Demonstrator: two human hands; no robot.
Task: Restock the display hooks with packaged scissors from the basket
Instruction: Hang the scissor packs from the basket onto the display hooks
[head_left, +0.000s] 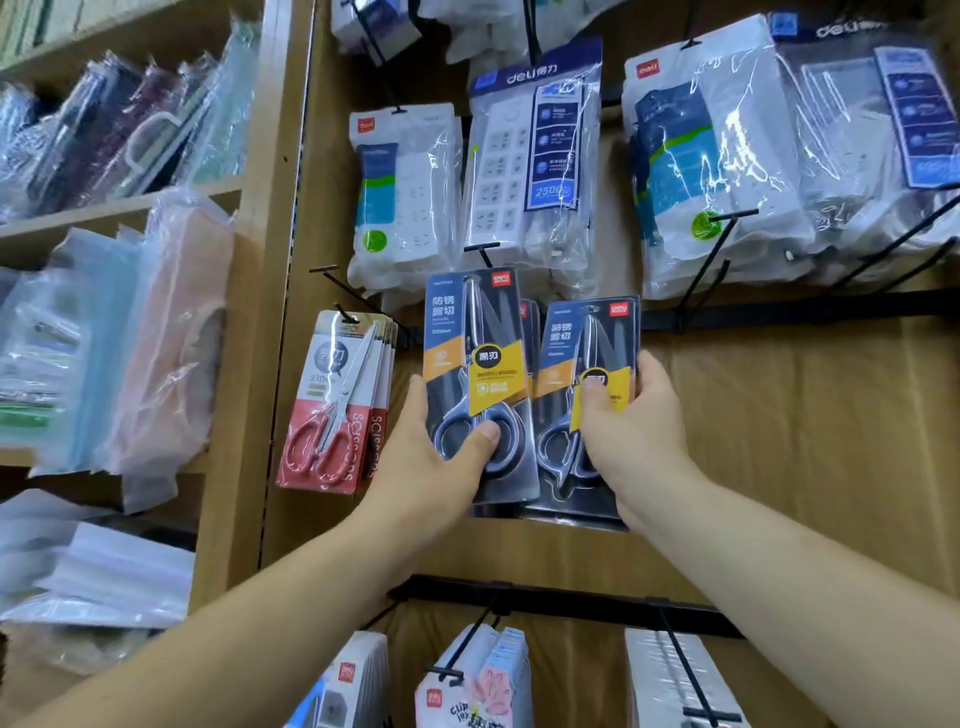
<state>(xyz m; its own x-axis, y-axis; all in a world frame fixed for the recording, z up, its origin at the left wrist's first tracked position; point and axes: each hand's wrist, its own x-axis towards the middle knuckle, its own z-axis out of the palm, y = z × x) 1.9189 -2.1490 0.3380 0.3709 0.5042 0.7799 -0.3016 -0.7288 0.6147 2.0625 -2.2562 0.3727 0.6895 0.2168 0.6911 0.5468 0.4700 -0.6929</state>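
My left hand (439, 465) grips the lower part of a large dark scissors pack (475, 364) with a yellow and orange label, thumb across the grey handles. More packs of the same kind sit behind it. Its top is just below a black display hook (483, 252). Beside it, my right hand (631, 431) holds a smaller dark scissors pack (587, 353), thumb on its yellow label. Both packs are upright against the brown back panel. Red-handled scissors packs (335, 405) hang on a hook to the left. The basket is out of view.
Bagged power strips (524, 166) hang on hooks above. A black rail (779, 314) with bare hooks runs to the right. A lower rail (566, 603) carries more hanging packs. Wooden shelves (119, 202) at the left hold plastic-wrapped stationery.
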